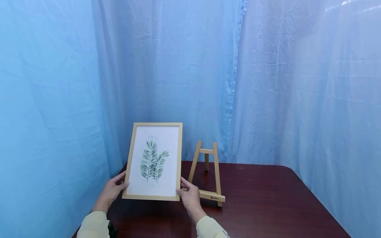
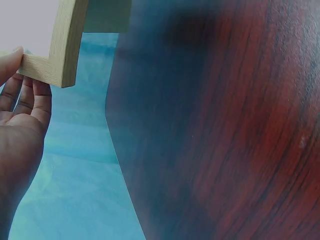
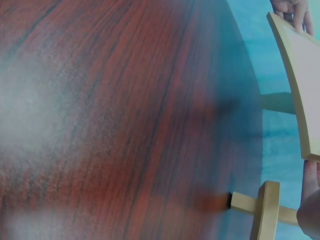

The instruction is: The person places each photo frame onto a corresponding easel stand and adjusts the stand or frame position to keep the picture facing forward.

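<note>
Both hands hold a picture frame (image 1: 180, 158) of light wood, upright with a slight tilt, around a white print (image 1: 154, 188) of two green fern-like leaves. My left hand (image 1: 110, 192) grips its lower left side, thumb on the front and fingers behind; the left wrist view shows that hand (image 2: 22, 135) at a frame corner (image 2: 65, 62). At the lower right side, my right hand (image 1: 191, 198) pinches the frame. A small wooden easel (image 1: 217, 172) stands just right of the frame, its ledge (image 1: 212, 196) partly hidden by the right hand.
The dark red-brown table (image 1: 268, 198) lies beneath. Blue curtains (image 1: 190, 66) hang behind it and at both sides. A greenish flap (image 3: 278, 102) sticks out behind the frame, seen in both wrist views.
</note>
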The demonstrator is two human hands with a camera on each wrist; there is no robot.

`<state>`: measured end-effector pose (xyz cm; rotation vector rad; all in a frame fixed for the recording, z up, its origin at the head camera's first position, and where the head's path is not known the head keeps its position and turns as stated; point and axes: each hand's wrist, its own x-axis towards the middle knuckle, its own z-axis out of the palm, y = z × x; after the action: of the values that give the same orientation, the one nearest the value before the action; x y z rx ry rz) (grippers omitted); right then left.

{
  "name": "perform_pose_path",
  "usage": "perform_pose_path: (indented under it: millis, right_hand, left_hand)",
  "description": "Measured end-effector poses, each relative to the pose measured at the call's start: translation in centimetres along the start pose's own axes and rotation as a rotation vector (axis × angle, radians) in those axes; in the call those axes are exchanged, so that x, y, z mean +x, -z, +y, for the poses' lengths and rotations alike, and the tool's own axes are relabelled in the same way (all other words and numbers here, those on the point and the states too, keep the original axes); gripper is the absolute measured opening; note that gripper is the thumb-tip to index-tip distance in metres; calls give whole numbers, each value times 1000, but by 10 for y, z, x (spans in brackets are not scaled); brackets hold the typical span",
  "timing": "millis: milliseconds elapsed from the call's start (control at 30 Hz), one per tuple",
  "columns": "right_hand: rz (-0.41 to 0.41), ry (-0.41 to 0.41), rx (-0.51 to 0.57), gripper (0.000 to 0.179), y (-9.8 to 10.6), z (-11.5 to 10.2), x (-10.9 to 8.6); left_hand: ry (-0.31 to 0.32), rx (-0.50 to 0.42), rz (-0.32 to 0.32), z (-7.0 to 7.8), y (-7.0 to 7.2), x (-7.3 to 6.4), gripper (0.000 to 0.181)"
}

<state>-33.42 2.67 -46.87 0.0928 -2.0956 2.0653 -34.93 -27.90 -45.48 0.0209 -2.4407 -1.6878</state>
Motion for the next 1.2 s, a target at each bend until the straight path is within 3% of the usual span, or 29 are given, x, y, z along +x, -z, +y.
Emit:
perform_pose_path:
  millis: [300, 800, 1200]
  right_hand:
    - [8, 36, -3, 50, 7, -6, 3]
    - [13, 81, 8, 49, 23, -13, 6]
    - [50, 83, -36, 49, 36, -14, 15]
  left_hand:
    - [-7, -47, 20, 11, -4, 4, 59]
    - [-91, -104, 65, 25, -17, 11, 56]
    - [-111, -104, 90, 33, -26, 17, 55]
